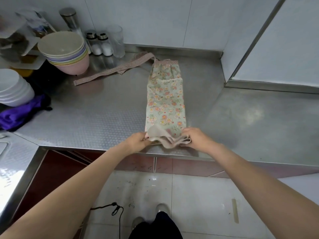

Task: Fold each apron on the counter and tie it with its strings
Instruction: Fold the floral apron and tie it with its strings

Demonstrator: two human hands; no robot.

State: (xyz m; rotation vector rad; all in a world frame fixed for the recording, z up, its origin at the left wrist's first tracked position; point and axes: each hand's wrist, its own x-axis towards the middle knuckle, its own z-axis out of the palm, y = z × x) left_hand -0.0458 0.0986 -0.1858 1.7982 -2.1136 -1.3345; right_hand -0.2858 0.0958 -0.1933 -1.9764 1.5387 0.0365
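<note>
Apron (165,102) fabric, floral on a pale green ground, is laid as a long narrow folded strip on the steel counter (96,118), running from the near edge toward the back wall. Its near end is lifted and turned back, so that the plain beige underside is shown in loose ripples just at the counter's front edge. That end is pinched at its left corner by the left hand (138,140), fingers curled on the cloth, and at its right corner by the right hand (194,138), thumb and fingers likewise closed on the hem (both forearms are stretched forward over the tiled floor). Farther along, a pocket seam is seen across the strip, and the far end is finished by a dotted pink waistband. From that band the strings (110,70) are trailed leftward across the counter, untied, one end lying flat toward the middle left. At the left edge a purple cloth (19,116) is bunched beside a stack of white bowls (13,88). Behind these a stack of pastel bowls (66,50) is set, and toward the back wall two shakers (101,44) and a clear glass (117,41) are stood together.
</note>
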